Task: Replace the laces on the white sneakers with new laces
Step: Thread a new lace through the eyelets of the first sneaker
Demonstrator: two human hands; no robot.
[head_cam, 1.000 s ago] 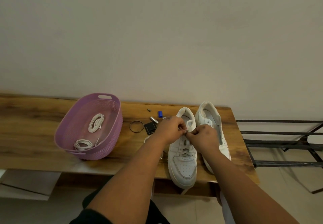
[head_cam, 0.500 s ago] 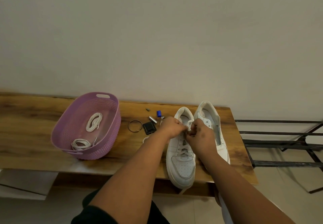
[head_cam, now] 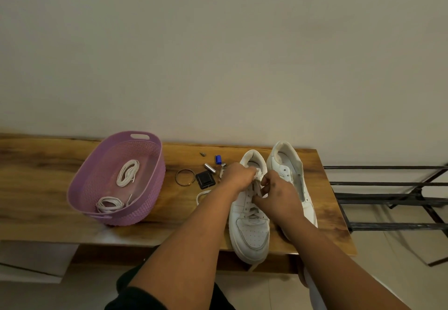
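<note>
Plain wall behind a wooden table (head_cam: 43, 188), with both hands working at the collar of the left white sneaker (head_cam: 249, 232).

Sitting heel-far and toe-near, the left sneaker is putting its eyelets within easy reach, and the right sneaker (head_cam: 288, 164), touching it on the right and apparently unlaced, is waiting its turn. The left hand (head_cam: 236, 176) is curling its fingers (head_cam: 251, 172) around the tongue at the top, probably steadying it, while the right hand (head_cam: 278, 194) is pinching something at the upper eyelets, likely the lace (head_cam: 252, 212) crossing the lower rows; what it is holding is too small to tell for sure. A loose lace (head_cam: 202, 194) is trailing on the table beside the left forearm. Two coiled white laces (head_cam: 127, 173) are lying in the purple basket (head_cam: 152, 183), well apart on the left, kept together for later. Between basket and shoes, a ring (head_cam: 185, 177) and small oddments are lying.
</note>
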